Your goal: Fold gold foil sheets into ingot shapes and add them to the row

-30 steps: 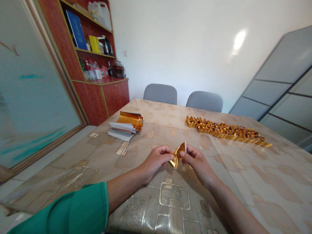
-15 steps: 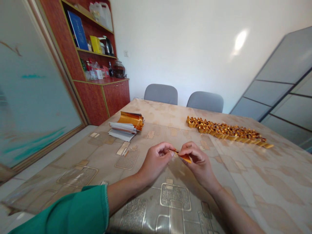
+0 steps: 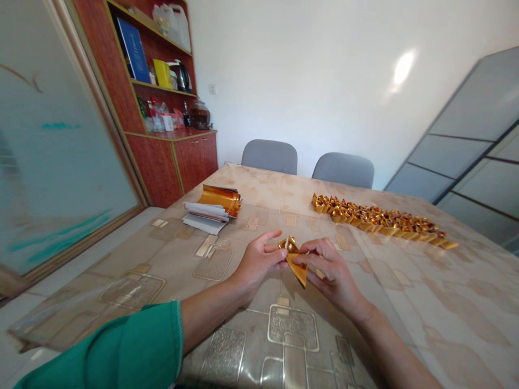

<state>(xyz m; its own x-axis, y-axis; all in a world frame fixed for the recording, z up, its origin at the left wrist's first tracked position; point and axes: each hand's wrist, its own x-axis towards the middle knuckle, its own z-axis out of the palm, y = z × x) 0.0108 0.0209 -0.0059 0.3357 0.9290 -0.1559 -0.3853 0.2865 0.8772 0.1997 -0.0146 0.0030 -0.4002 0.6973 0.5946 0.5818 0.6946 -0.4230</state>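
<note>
Toward the near edge of the worktop point(image 3: 409, 319), the left hand point(image 3: 257, 262) and right hand point(image 3: 332, 273) gripped a folded gold foil piece point(image 3: 295, 265) between their fingers.

Two gray chairs point(image 3: 270, 156) are standing behind the table point(image 3: 446, 302), a wooden cabinet point(image 3: 156, 178) is standing past its left corner, and a white wall point(image 3: 304, 70) is catching a bright patch of light behind them.

Bright, even indoor light recorded; glare patch noted on white wall point(image 3: 401, 67); frame edges bent by wide-angle distortion; left glass panel point(image 3: 60, 162) softly blurred.
</note>
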